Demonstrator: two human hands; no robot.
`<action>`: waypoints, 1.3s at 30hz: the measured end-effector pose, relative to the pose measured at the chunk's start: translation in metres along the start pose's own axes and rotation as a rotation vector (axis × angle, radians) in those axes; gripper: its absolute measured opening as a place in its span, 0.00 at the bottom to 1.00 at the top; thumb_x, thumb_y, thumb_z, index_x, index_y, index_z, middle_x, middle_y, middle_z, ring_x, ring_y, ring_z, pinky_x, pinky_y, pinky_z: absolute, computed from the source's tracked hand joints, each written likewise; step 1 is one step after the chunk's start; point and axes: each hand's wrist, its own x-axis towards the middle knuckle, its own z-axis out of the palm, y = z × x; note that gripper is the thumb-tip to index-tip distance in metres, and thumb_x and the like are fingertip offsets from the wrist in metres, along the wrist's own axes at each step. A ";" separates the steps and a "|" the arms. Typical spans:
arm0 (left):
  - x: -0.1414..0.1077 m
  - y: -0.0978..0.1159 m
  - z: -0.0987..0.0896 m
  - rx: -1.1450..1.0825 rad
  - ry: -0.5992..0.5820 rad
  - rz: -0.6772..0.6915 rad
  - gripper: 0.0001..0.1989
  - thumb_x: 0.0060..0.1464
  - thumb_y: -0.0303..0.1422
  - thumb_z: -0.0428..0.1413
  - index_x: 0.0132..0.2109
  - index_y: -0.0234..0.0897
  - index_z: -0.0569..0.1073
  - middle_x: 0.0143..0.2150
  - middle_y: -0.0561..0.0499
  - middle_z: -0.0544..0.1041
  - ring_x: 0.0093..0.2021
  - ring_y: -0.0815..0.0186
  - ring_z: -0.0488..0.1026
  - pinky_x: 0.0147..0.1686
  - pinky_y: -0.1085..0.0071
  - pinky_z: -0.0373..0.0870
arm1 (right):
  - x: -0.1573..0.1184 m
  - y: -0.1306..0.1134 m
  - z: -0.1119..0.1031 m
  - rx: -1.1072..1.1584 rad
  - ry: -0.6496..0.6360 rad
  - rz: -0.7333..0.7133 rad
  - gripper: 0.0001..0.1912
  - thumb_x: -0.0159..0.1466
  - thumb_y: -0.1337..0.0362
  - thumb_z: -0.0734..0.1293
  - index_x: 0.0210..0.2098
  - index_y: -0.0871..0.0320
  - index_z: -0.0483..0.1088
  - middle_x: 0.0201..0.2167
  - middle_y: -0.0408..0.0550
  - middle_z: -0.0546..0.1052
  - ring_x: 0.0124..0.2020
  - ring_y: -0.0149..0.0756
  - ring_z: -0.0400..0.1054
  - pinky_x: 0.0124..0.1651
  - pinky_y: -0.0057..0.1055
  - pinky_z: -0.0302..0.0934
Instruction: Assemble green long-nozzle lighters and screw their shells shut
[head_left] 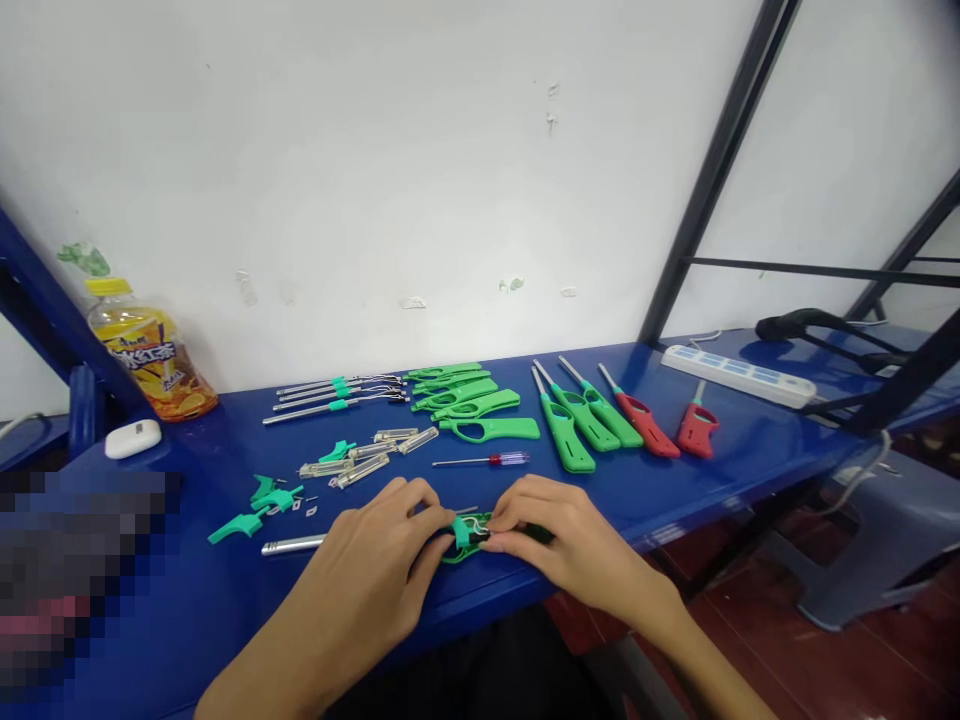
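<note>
Near the table's front edge, my left hand [386, 555] is closed on a lighter's metal nozzle tube [292, 545], fingertips at its teal collar [461, 532]. The tube sticks out to the left beneath that hand. My right hand [562, 530] pinches a small black part [481, 538] with white wires, just right of the collar. Under these parts lies a green lighter shell half [454, 557], largely covered by my fingers. Behind my hands rests a screwdriver [510, 458] with a clear and red handle.
Several green shell halves [491, 429], wired nozzle tubes [307, 411] and clear fuel tanks [364, 470] lie behind my hands. Teal triggers [238, 526] are at left. Assembled green lighters [568, 440] and red lighters [651, 430] lie right, near a power strip [739, 376]. A drink bottle [154, 350] stands back left.
</note>
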 end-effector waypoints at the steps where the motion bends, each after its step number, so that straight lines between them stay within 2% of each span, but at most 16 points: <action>1: -0.002 0.001 -0.001 -0.017 0.011 -0.001 0.11 0.72 0.32 0.51 0.49 0.45 0.79 0.49 0.49 0.77 0.47 0.57 0.76 0.37 0.66 0.68 | 0.000 -0.001 0.000 -0.013 -0.002 -0.005 0.08 0.72 0.59 0.71 0.38 0.56 0.77 0.39 0.45 0.81 0.43 0.37 0.75 0.48 0.32 0.65; 4: -0.004 0.003 -0.003 -0.027 0.003 -0.009 0.08 0.71 0.34 0.54 0.49 0.45 0.79 0.48 0.50 0.76 0.47 0.57 0.76 0.36 0.66 0.66 | -0.001 -0.005 0.002 -0.063 -0.006 -0.006 0.08 0.73 0.59 0.70 0.39 0.55 0.77 0.40 0.44 0.81 0.42 0.37 0.74 0.47 0.33 0.65; 10: 0.000 0.003 -0.002 0.025 -0.028 -0.016 0.10 0.72 0.33 0.53 0.49 0.44 0.80 0.44 0.50 0.76 0.43 0.58 0.76 0.31 0.68 0.63 | 0.000 -0.014 0.007 -0.136 0.010 0.016 0.07 0.75 0.63 0.67 0.40 0.55 0.76 0.39 0.44 0.80 0.40 0.37 0.72 0.45 0.34 0.63; 16: -0.001 0.005 -0.003 0.073 -0.032 -0.038 0.10 0.72 0.33 0.52 0.51 0.43 0.79 0.45 0.49 0.76 0.45 0.56 0.77 0.31 0.66 0.65 | -0.001 -0.017 0.012 -0.182 0.020 0.055 0.08 0.75 0.62 0.67 0.38 0.55 0.75 0.36 0.43 0.78 0.38 0.36 0.71 0.43 0.33 0.60; 21: 0.000 0.004 -0.002 0.093 -0.049 -0.049 0.10 0.72 0.31 0.52 0.51 0.43 0.78 0.47 0.49 0.75 0.42 0.57 0.78 0.30 0.67 0.66 | -0.002 -0.018 0.016 -0.252 0.016 0.055 0.10 0.76 0.61 0.65 0.38 0.54 0.74 0.36 0.42 0.76 0.34 0.35 0.68 0.41 0.34 0.57; 29: 0.001 0.002 -0.006 0.082 -0.071 -0.035 0.09 0.71 0.31 0.53 0.47 0.43 0.79 0.46 0.50 0.76 0.41 0.58 0.78 0.30 0.68 0.65 | -0.008 -0.014 0.017 -0.300 0.033 -0.068 0.08 0.76 0.64 0.64 0.42 0.55 0.75 0.39 0.45 0.78 0.37 0.35 0.69 0.43 0.36 0.59; 34: 0.002 0.001 -0.005 0.060 -0.071 -0.030 0.10 0.71 0.31 0.54 0.50 0.44 0.79 0.45 0.51 0.76 0.41 0.59 0.78 0.32 0.68 0.66 | -0.008 -0.012 0.015 -0.289 0.033 -0.063 0.09 0.76 0.63 0.64 0.42 0.54 0.75 0.39 0.44 0.78 0.37 0.35 0.69 0.43 0.35 0.59; 39: 0.003 0.003 -0.007 0.048 -0.090 -0.060 0.08 0.71 0.31 0.54 0.49 0.42 0.79 0.45 0.50 0.76 0.42 0.58 0.78 0.34 0.67 0.68 | -0.007 -0.012 0.016 -0.241 0.023 -0.033 0.08 0.76 0.64 0.65 0.41 0.55 0.75 0.39 0.44 0.79 0.38 0.35 0.71 0.44 0.36 0.59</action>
